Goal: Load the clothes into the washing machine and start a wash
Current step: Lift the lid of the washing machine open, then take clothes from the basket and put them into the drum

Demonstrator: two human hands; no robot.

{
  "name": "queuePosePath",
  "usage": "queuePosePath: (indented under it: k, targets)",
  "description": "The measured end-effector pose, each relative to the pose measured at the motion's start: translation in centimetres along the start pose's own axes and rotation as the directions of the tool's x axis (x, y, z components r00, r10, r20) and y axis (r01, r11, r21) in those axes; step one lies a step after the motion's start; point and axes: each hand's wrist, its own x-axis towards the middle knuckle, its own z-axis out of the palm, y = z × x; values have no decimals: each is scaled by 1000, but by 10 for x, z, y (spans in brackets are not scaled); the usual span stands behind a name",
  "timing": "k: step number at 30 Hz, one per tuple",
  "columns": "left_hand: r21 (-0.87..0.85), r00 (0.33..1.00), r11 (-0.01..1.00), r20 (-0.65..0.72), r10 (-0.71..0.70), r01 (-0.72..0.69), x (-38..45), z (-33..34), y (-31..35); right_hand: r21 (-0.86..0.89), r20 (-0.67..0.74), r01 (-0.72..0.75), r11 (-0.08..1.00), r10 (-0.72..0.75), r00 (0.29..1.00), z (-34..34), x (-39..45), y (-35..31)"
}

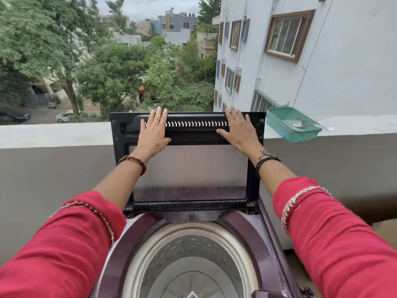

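Drum bottom and front of the dark purple top-loading washing machine (236, 224) cut off by frame edge; no clothes visible, no readable writing. Left hand (153, 134), fingers straight and together, presses flat on the black-framed glass lid (189, 166), which stands upright, long axis left-right, hinge edge down, below both hands. Right hand (240, 131), fingers spread flat, rests on the lid's top bar. Right of it, a green plastic tray (279, 123) holds a metal spoon (300, 123) on the grey parapet ledge (53, 134).

Green plastic tub (279, 123) on parapet ledge (53, 134), metal spoon (299, 123) lying in it.
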Motion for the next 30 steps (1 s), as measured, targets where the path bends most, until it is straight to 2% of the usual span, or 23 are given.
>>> queuePosePath:
  k: [2,6,14,21,26,30]
  targets:
    - [-9,999,1000,-34,13,-13,-18,8,9,6,-32,33,999,-33,999,6,-18,-7]
    - [-8,987,990,-79,142,-143,-67,32,37,27,-92,137,990,-134,987,18,-63,-16]
    - [-92,986,981,-8,168,-168,-189,85,124,95,-26,203,974,-202,979,36,-183,3]
    - [-94,993,991,52,105,-100,-276,116,207,129,46,224,966,-231,972,39,-294,62]
    - [-120,988,980,-3,157,-156,-316,127,295,171,104,204,964,-223,969,36,-372,124]
    - [-198,983,963,2,186,-182,-341,134,371,192,158,123,974,-154,975,37,-429,177]
